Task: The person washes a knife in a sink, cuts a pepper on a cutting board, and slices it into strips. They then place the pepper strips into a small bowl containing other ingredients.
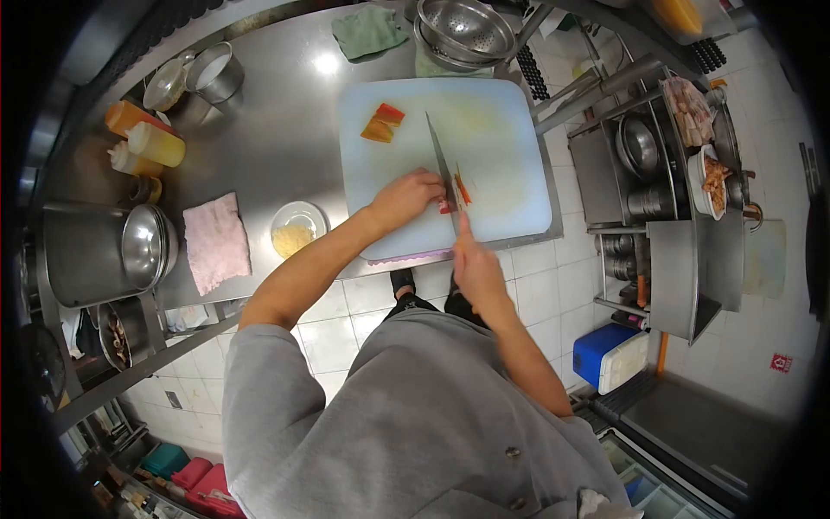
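One tapering metal knife [440, 156] beside thin red strips [462, 188].

Bright indoor light, seemingly from above; hard white glare spot on steel surface [268, 104], upper left of centre. Cutting board [506, 156] evenly lit, shadows soft. Strong fisheye: straight lines bow toward edges, corners black. Middle fairly sharp, periphery softer.

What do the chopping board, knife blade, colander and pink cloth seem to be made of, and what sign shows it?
Chopping board: probably plastic, smooth and pale, with no wood grain showing.
Knife blade: likely steel; thin, grey and metallic.
Colander: metal, perhaps stainless steel, shiny with bright reflections.
Pink cloth: fabric, maybe cotton; matte, with a soft, uneven edge.
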